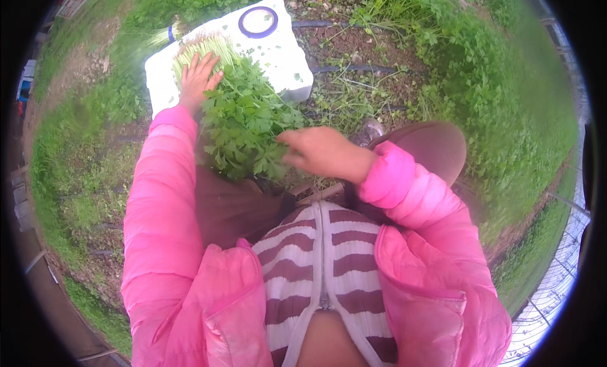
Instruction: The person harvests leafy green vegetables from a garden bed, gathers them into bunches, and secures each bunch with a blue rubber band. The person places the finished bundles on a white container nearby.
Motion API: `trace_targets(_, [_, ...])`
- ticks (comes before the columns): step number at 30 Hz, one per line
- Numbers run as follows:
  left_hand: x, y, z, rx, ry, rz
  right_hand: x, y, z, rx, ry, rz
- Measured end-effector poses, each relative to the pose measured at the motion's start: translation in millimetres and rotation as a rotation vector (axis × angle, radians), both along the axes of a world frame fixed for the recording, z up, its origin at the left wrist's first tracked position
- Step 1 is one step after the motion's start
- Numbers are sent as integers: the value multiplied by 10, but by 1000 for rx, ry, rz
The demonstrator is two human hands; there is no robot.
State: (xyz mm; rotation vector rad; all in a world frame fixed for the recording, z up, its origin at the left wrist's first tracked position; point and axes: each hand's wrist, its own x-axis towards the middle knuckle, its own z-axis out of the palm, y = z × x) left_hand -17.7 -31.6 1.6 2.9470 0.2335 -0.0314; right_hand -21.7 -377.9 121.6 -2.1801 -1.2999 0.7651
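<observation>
A bunch of leafy green stalks (pixel 251 106), like celery or parsley, lies across a white foam box (pixel 284 63). Its pale stem ends rest on the box top, while the leaves hang over the near edge towards my lap. My left hand (pixel 198 80) is laid flat on the stems, fingers spread. Beside the hanging leaves is my right hand (pixel 322 151), its fingers bent at their right edge; whether it pinches a leaf is unclear. A roll of tape (pixel 258 22) with a dark blue rim sits at the back of the box, among scattered leaf bits.
Behind the box's left corner lies another bundle (pixel 166 33) tied with a blue band. Dark drip hoses (pixel 355 69) cross the soil to the right, among loose cut stems. Dense green plants (pixel 493 82) grow on both sides. My bent knee (pixel 422 146) is at the right.
</observation>
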Motion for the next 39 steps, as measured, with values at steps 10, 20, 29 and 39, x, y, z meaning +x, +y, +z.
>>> trace_targets(10, [13, 74, -77, 13, -4, 19, -314, 530, -535, 147, 556, -358])
trace_targets(20, [28, 127, -163, 131, 0, -19, -369, 675, -734, 290, 611, -699])
trace_targets(29, [-9, 137, -124, 151, 33, -9, -101, 409, -394, -239, 201, -38])
trace_targets(39, [-112, 211, -171, 49, -121, -105, 2297, -1664, -573, -724, 291, 31])
